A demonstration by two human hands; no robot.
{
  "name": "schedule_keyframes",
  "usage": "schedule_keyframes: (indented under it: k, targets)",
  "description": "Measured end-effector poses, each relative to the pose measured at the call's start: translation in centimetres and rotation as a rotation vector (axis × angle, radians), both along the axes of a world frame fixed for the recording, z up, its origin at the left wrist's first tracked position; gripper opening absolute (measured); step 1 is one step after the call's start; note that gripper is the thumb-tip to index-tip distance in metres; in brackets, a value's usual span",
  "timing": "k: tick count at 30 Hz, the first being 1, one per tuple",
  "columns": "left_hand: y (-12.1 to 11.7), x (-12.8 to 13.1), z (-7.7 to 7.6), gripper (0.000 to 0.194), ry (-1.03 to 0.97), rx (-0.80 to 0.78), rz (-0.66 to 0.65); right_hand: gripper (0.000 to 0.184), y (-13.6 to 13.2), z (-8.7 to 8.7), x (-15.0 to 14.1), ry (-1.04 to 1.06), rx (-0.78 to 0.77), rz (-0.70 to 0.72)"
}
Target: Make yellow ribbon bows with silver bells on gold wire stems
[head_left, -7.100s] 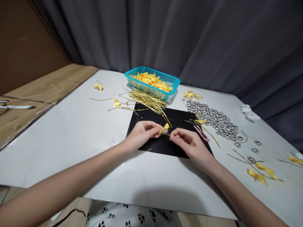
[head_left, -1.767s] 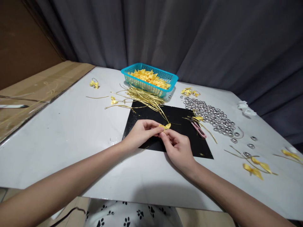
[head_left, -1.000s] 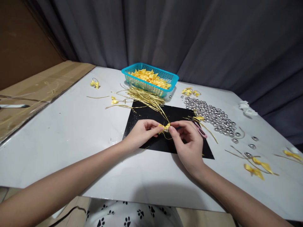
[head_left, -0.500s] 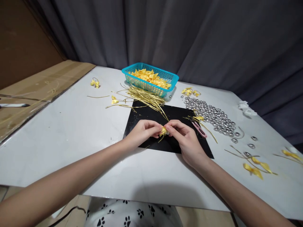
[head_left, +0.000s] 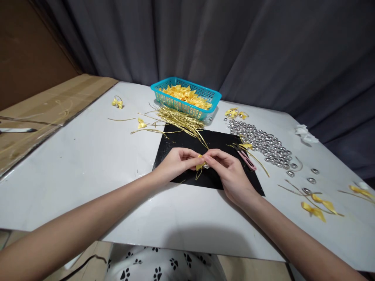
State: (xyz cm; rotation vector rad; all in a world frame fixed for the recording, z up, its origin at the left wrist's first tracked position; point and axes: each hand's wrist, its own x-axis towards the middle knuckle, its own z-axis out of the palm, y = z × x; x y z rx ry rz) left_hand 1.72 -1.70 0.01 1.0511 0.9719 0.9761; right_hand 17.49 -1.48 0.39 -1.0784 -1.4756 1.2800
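Over the black mat (head_left: 187,180), my left hand (head_left: 183,160) and my right hand (head_left: 227,166) meet at their fingertips, both closed in a pinch. Between them is a small yellow ribbon bow (head_left: 199,163), partly covered by the fingers. A loop of gold cord (head_left: 199,174) hangs below the bow. A shiny silver bead (head_left: 206,166) shows just under the right fingertips. Beyond my hands lies a bundle of gold cords (head_left: 180,120), one strand reaching toward my fingers. To the right of my right hand lies a pink-handled snipping tool (head_left: 247,159).
A turquoise basket (head_left: 215,96) of yellow bows stands at the back. Silver beads (head_left: 259,140) are heaped on the right. Loose bows (head_left: 313,211) and cords lie at the front right. One looped bow (head_left: 117,103) sits at the back left of the white table (head_left: 88,156).
My fingertips have come closer together over the bow, covering more of it. The gold cord loop now hangs lower and plainer below. Everything else on the table stays put.
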Motion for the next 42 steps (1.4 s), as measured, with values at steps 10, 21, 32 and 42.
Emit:
schedule_keyframes:
  k: [10,21,32,42]
  targets:
    - [0.12,0.03,-0.11,0.010,0.037,0.002,-0.014,0.021,0.02,0.38,-0.02,0.057,-0.152,-0.034]
    - [0.12,0.11,-0.15,0.007,0.044,0.022,-0.023,0.021,0.04,0.21,0.00,0.065,-0.169,-0.049]
    - [0.02,0.32,0.70,0.009,0.006,-0.055,0.026,0.018,-0.04,0.17,0.01,0.029,-0.057,0.017]
    - [0.15,0.23,0.17,0.005,0.094,0.003,-0.038,0.018,0.01,0.03,0.03,-0.007,-0.047,0.000]
